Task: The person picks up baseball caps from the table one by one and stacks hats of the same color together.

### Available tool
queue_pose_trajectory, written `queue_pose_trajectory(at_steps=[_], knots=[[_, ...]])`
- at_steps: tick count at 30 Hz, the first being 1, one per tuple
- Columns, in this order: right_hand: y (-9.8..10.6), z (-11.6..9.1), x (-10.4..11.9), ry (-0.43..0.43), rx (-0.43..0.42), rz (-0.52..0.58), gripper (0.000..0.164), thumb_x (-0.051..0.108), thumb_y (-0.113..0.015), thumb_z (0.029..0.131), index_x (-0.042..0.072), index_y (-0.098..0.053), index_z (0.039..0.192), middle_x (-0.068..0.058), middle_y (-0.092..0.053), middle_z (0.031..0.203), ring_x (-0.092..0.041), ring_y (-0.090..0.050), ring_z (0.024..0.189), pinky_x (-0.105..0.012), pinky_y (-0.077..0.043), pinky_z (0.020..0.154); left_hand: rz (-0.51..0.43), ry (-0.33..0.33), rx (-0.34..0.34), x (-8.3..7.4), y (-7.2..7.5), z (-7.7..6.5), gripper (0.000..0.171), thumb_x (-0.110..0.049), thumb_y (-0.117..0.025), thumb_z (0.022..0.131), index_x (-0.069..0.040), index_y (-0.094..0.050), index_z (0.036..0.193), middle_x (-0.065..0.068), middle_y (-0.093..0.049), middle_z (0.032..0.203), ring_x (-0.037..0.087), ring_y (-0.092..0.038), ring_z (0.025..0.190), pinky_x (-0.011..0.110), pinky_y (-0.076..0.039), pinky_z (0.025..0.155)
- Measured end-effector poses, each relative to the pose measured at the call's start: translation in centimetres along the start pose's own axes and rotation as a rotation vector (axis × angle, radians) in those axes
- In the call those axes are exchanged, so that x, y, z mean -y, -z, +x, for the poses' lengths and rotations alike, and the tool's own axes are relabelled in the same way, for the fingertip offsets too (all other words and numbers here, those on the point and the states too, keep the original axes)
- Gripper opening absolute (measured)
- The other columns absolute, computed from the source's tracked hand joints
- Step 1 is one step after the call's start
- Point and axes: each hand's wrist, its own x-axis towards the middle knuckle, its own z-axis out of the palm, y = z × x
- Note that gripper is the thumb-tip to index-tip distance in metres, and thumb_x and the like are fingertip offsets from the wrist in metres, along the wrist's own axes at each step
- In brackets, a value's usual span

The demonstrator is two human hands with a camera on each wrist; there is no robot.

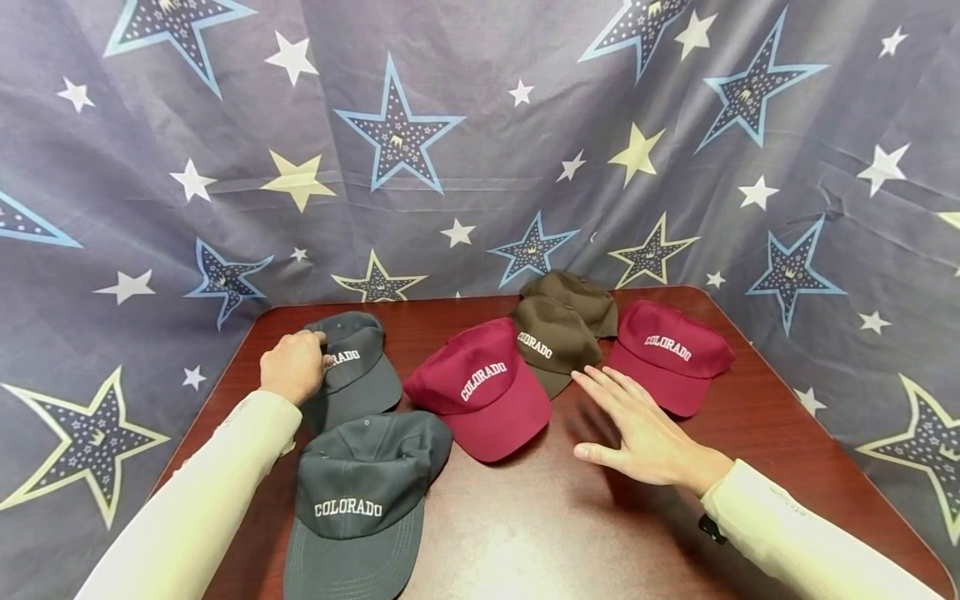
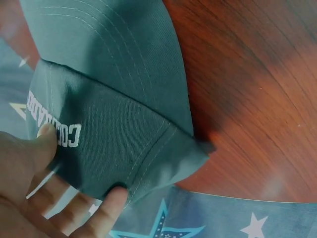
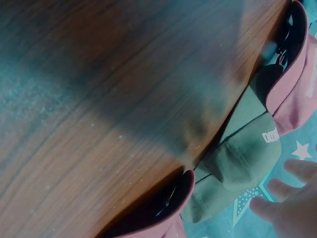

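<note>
At the table's back left, my left hand (image 1: 294, 367) grips the crown of a dark slate baseball cap (image 1: 367, 383) lettered COLORADO. In the left wrist view the thumb presses the lettered front panel of this slate cap (image 2: 104, 124), and the other fingers reach round the crown's edge. A second slate cap (image 1: 367, 475) lies nearer, its brim toward me. My right hand (image 1: 645, 433) hovers with fingers spread and holds nothing. Its fingertips are close to a brown cap (image 1: 555, 333) and a maroon cap (image 1: 663, 354) on the right.
Another maroon cap (image 1: 480, 387) lies mid-table, overlapping the front brown cap. Behind that one sits a second brown cap (image 1: 592, 304). A star-printed curtain (image 1: 480, 100) surrounds the back and sides of the reddish wooden table (image 1: 510, 525).
</note>
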Motion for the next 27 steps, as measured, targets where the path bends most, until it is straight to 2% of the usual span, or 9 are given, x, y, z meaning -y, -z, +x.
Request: queue_pose_trajectory(at_steps=[5,15,21,27], knots=[[0.0,0.0,-0.1,-0.005,-0.001,-0.002,0.092,0.07,-0.055,0.081,0.023,-0.021,0.152,0.005,-0.021,0.154,-0.026,-0.013,0.14,-0.051,-0.016,0.112,-0.02,0.006,-0.021,0.4,0.1,0.0,0.027,-0.017,-0.067,0.085,-0.006,-0.065,0.11,0.022,-0.062,0.103,0.044,-0.058,0.091,0.064,-0.047,0.063],[0.0,-0.1,-0.2,-0.005,-0.003,-0.003,0.091,0.07,-0.055,0.081,0.024,-0.021,0.152,0.003,-0.022,0.154,-0.026,-0.013,0.14,-0.052,-0.017,0.112,-0.07,0.005,-0.128,0.3,1.2,-0.1,0.023,-0.018,-0.067,0.085,-0.011,-0.069,0.106,0.023,-0.065,0.098,0.044,-0.059,0.084,0.064,-0.045,0.058],[0.0,0.0,-0.1,-0.001,-0.005,-0.002,0.091,0.069,-0.056,0.081,0.024,-0.021,0.152,0.003,-0.021,0.154,-0.026,-0.013,0.14,-0.05,-0.016,0.112,-0.089,0.007,-0.169,-0.1,2.5,-0.3,0.023,-0.02,-0.067,0.087,-0.013,-0.069,0.109,0.022,-0.065,0.101,0.043,-0.058,0.086,0.064,-0.044,0.06],[0.1,0.0,0.0,0.003,-0.006,0.003,0.091,0.068,-0.058,0.081,0.024,-0.021,0.152,0.001,-0.023,0.154,-0.028,-0.015,0.14,-0.052,-0.018,0.111,-0.101,0.014,-0.189,-0.5,3.9,-0.2,0.023,-0.024,-0.063,0.091,-0.017,-0.068,0.112,0.015,-0.065,0.107,0.04,-0.058,0.094,0.066,-0.043,0.064]])
